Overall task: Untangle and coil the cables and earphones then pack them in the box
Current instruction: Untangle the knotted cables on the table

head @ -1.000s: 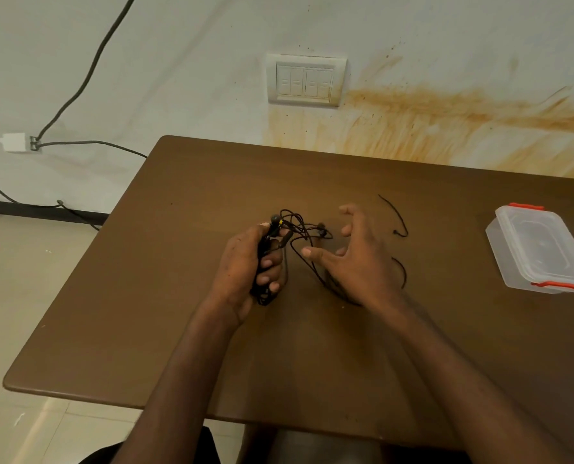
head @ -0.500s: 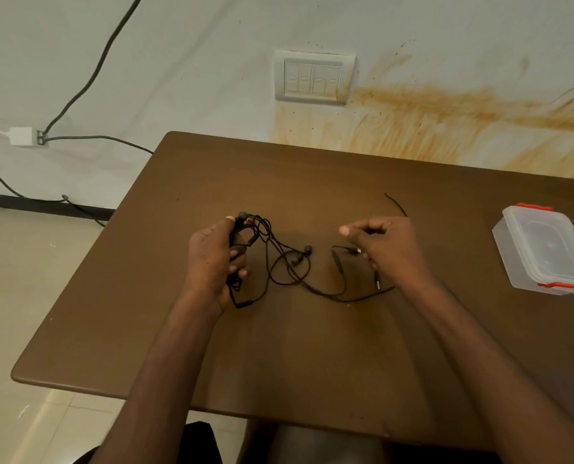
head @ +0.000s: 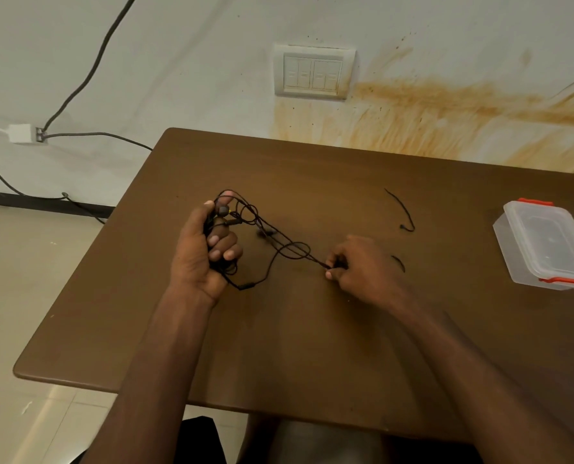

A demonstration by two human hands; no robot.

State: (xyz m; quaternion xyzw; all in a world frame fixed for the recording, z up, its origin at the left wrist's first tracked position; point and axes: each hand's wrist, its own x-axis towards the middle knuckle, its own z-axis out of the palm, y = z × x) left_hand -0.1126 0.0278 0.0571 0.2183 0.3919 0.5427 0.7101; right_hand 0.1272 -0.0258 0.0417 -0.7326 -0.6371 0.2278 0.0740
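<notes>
Black earphones (head: 272, 249) | left hand (head: 202, 252) still clutching bundle | right hand (head: 362, 269) now pinching strands, nearer

left hand (head: 202, 252) grips tangled earphones (head: 272, 242); right hand (head: 362, 269) pinches strand

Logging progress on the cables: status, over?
Left hand grips tangled bundle. Right hand pinches strand, pulled out. Box lidded, nothing packed.

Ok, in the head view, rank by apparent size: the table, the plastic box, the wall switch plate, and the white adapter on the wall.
Largest to smallest, as they look:
1. table
2. plastic box
3. wall switch plate
4. white adapter
The switch plate is farther from the camera than the box, so their true order is unsure.
</notes>
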